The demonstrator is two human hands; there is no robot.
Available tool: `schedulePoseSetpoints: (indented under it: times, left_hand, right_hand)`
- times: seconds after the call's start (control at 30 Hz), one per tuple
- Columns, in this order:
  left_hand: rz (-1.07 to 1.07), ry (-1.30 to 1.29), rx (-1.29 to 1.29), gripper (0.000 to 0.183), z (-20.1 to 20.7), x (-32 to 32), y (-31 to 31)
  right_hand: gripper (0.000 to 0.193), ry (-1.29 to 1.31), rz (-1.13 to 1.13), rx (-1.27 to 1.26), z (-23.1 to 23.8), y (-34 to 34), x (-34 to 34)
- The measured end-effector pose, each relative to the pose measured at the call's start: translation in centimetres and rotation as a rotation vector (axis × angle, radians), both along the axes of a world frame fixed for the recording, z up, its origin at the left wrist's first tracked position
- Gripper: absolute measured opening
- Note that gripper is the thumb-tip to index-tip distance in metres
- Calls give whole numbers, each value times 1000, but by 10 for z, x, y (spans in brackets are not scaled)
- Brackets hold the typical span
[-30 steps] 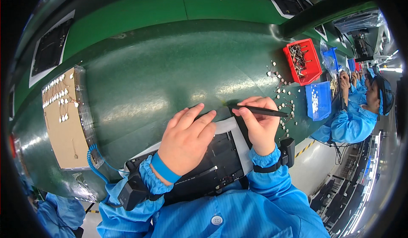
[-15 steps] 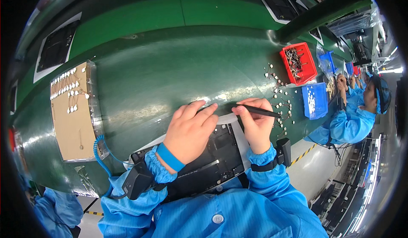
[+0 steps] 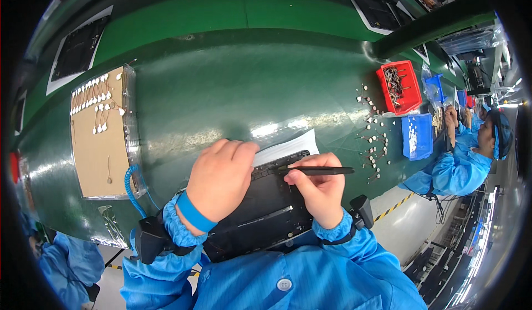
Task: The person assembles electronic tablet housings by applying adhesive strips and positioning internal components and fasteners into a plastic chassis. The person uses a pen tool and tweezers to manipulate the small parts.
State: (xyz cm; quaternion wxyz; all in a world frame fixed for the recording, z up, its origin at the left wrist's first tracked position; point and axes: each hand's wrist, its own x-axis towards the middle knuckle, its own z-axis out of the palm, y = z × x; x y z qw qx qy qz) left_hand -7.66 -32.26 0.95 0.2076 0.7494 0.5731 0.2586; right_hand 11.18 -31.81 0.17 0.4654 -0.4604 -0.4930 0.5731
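A flat black panel [image 3: 255, 221] lies at the middle of the tabletop's [image 3: 238, 88] near edge, close against the person's blue smock [image 3: 266, 282], with both hands over its far part. The left hand [image 3: 220, 182] covers the panel's far left corner, back upward and fingers bent down; its fingertips are hidden, so whether it grips anything cannot be told. The right hand [image 3: 320, 188] is at the panel's far right corner, its thumb and fingers closed around a slim black tool [image 3: 330, 171]. The tool lies nearly level, one end pointing left over the panel's far edge; whether that end touches the panel cannot be made out. Between and beyond the hands, a white sheet [image 3: 291, 145] sticks out past the panel's far edge.

Toward the tabletop's left end, well apart from the left hand, stands a brown cardboard sheet [image 3: 91, 163] bearing rows of small white wired parts [image 3: 104, 127]. A coiled blue cord [image 3: 129, 185] hangs just beside its near right corner. Toward the right end, loose round wired parts [image 3: 368, 127] lie scattered near a red bin [image 3: 409, 83] and a blue bin [image 3: 426, 135].
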Motion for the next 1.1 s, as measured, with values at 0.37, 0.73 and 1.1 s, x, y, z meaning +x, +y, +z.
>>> schedulePoseSetpoints:
  times: [0.37,0.73,1.1]
  left_hand:
    - [6,-220,114,14,-19,-8,-11]
    - [4,-227,150,16,-24,-8,-12]
    - [-4,-233,146,17,-24,-9,-13]
  right_hand:
    - [21,-55,47,-36,-5,-1,-11]
    - [23,-69,33,-21,-4,0,-12]
    - [22,-93,32,-28,-2,-1,-13]
